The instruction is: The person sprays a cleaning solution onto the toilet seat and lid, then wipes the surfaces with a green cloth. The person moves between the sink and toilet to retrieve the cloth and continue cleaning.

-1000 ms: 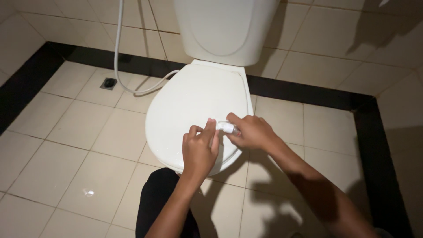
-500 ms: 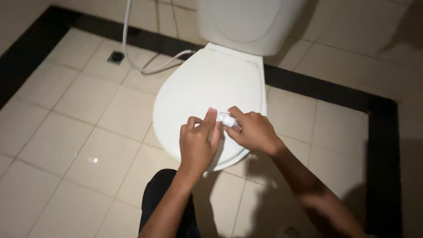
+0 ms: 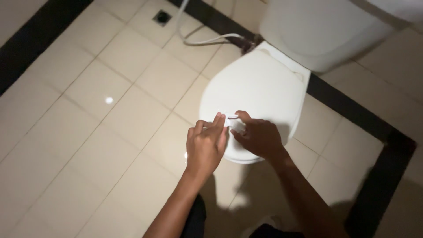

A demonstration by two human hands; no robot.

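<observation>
Looking down from head height, a white toilet with its lid [image 3: 260, 88] closed is seen standing on a floor of pale square tiles [image 3: 88, 145]. Both hands are held together over the front edge of the lid. A small white piece [image 3: 235, 124], seemingly of paper or cloth, is pinched between them and lies against the lid near its front rim; what it is made of cannot be told. The left hand [image 3: 205, 145] is shown with its back to the camera, fingers straight and close together, their tips touching the white piece. The right hand [image 3: 260, 137] is curled, thumb and fingers closed narrowly on the same piece from the other side. The two hands are just beside each other, nearly touching at the fingertips. Behind the lid the cistern [image 3: 321, 31] is seen, white and rounded. A thin white hose [image 3: 207, 40] runs across the floor to the left of the cistern and ends near the hinge of the lid. A small dark floor drain [image 3: 162, 16] is set in a tile well apart from the toilet. A black tile border [image 3: 374, 132] frames the floor.
</observation>
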